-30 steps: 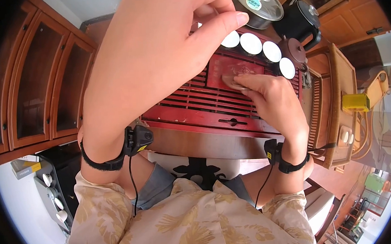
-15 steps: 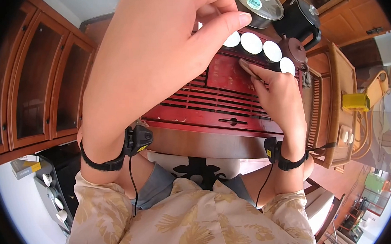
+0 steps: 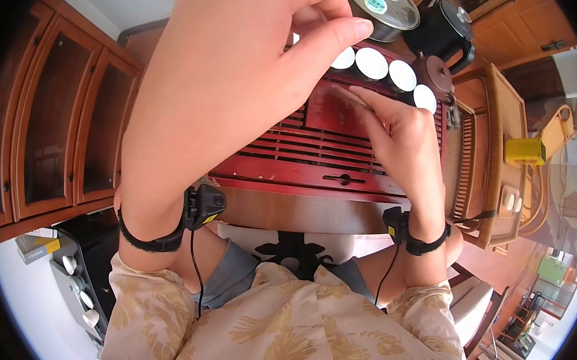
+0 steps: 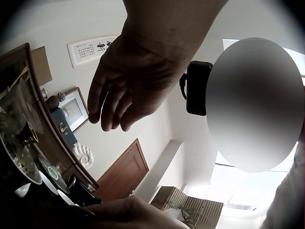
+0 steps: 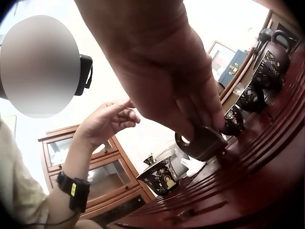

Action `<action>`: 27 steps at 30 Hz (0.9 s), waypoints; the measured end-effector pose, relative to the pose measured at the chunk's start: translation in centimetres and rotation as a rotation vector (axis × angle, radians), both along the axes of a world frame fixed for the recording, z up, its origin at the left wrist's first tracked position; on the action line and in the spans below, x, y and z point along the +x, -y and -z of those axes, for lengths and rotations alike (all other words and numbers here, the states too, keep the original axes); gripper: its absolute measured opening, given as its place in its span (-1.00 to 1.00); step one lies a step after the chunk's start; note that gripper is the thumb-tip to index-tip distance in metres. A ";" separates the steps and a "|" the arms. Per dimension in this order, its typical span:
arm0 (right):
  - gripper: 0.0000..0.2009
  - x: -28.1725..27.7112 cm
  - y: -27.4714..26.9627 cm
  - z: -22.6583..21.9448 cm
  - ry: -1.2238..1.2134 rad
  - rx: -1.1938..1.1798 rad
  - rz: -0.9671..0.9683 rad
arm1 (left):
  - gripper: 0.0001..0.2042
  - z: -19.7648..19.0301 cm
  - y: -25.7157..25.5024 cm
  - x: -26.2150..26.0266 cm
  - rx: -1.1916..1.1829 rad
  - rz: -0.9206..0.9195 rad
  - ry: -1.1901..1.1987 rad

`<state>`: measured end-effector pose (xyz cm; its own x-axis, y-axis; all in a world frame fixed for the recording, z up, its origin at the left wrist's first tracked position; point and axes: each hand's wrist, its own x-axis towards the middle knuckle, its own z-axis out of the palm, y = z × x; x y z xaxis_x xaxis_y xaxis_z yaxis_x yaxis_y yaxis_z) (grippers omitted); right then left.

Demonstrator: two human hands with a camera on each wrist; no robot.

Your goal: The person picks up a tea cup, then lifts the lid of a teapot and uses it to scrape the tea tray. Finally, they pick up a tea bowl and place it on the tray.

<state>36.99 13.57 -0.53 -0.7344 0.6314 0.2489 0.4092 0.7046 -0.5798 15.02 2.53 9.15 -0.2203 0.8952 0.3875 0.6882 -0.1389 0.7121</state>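
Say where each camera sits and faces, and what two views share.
Head: on the head, facing forward, down at the tea tray; left hand, right hand, shirt show.
Left wrist: on that wrist, facing past the left hand toward a door; right hand partly shows.
Right wrist: on that wrist, facing past the right hand toward cups; left hand shows.
Head and right wrist share tea tray and cups.

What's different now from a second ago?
The right hand has shifted slightly forward, towards the cups, tilting the small brown piece it still holds. Nothing was let go. The left hand stays raised; the cups stay put.
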 end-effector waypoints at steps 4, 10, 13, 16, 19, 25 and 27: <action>-0.73 -1.0 0.1 1.6 -0.059 0.069 -0.006 | -0.82 -1.5 0.9 0.7 0.023 0.025 0.036; -0.72 -1.1 0.9 1.5 -0.045 -0.004 -0.268 | -0.81 -2.1 0.9 0.4 -0.028 0.032 0.069; -0.74 -0.1 0.6 -0.4 0.042 -0.152 -0.344 | -0.80 -2.0 1.0 1.3 0.007 -0.016 -0.042; -0.75 1.2 -0.1 -1.8 0.121 -0.253 -0.361 | -0.77 -2.8 1.1 1.2 -0.068 -0.021 -0.006; -0.76 2.1 -0.6 -2.3 0.136 -0.234 -0.313 | -0.83 -0.5 0.5 1.4 -0.036 -0.035 -0.065; -0.79 2.9 -1.4 -2.9 -0.003 -0.199 -0.102 | -0.83 1.5 0.1 2.0 -0.022 -0.010 -0.046; -0.79 2.9 -1.2 -4.1 0.035 -0.214 -0.054 | -0.82 1.8 0.1 2.0 -0.043 0.013 -0.063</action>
<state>39.90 14.77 3.59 -0.7746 0.6264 0.0871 0.3964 0.5882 -0.7049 16.98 2.48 7.34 -0.1853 0.9140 0.3610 0.7303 -0.1176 0.6729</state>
